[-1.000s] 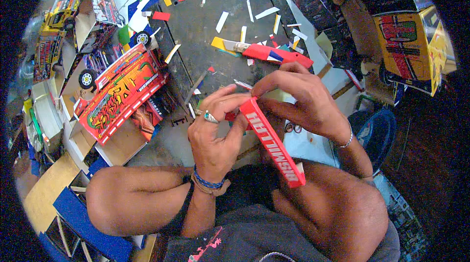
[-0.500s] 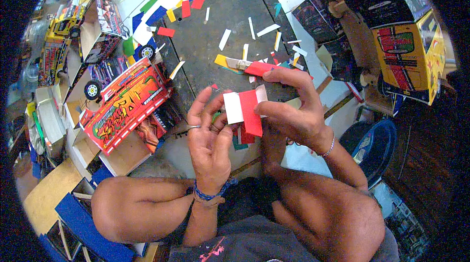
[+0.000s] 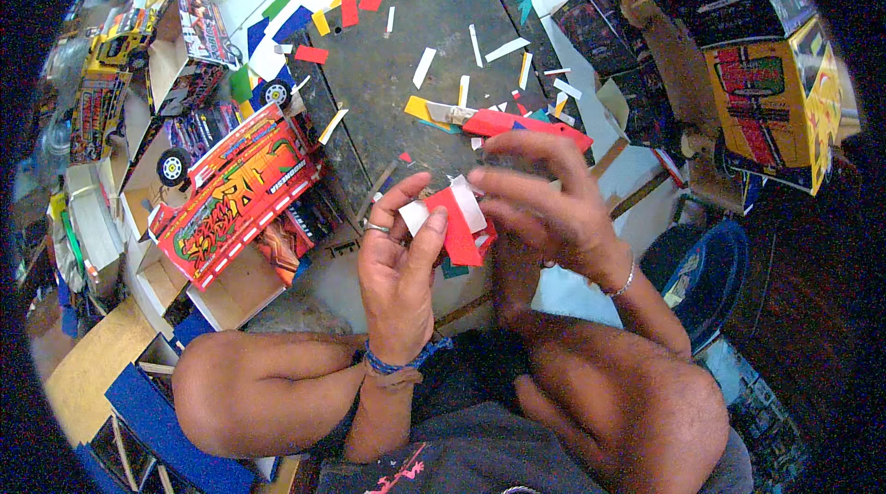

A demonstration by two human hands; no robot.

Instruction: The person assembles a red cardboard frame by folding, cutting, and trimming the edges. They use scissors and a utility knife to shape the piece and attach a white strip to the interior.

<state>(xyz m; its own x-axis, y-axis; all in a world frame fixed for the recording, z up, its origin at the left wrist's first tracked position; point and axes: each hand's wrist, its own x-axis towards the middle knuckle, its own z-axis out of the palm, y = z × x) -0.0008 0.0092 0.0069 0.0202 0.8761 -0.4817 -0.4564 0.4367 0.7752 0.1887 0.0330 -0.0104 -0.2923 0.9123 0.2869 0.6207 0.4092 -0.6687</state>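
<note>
My left hand (image 3: 399,277) pinches a folded red and white sticker piece (image 3: 459,238) between its thumb and fingers, the thumb lying across the red strip. Just right of the piece is my right hand (image 3: 554,203), its fingers apart, blurred and not closed on anything visible. Beyond it, a red-handled cutter knife (image 3: 531,128) lies on the dark board (image 3: 369,79), its metal end on a yellow scrap (image 3: 417,108). Under the held piece, part of another red piece shows, mostly hidden.
Several paper offcuts litter the board, among them a red scrap (image 3: 312,55). At left lies a red painted toy truck body (image 3: 235,203) with wheels near it. A yellow toy truck (image 3: 766,107) stands at right, above a dark blue basin (image 3: 711,273).
My right hand has let go of the red and white piece and moved slightly away. My left thumb now presses on the piece, which has tilted and dropped a little.
</note>
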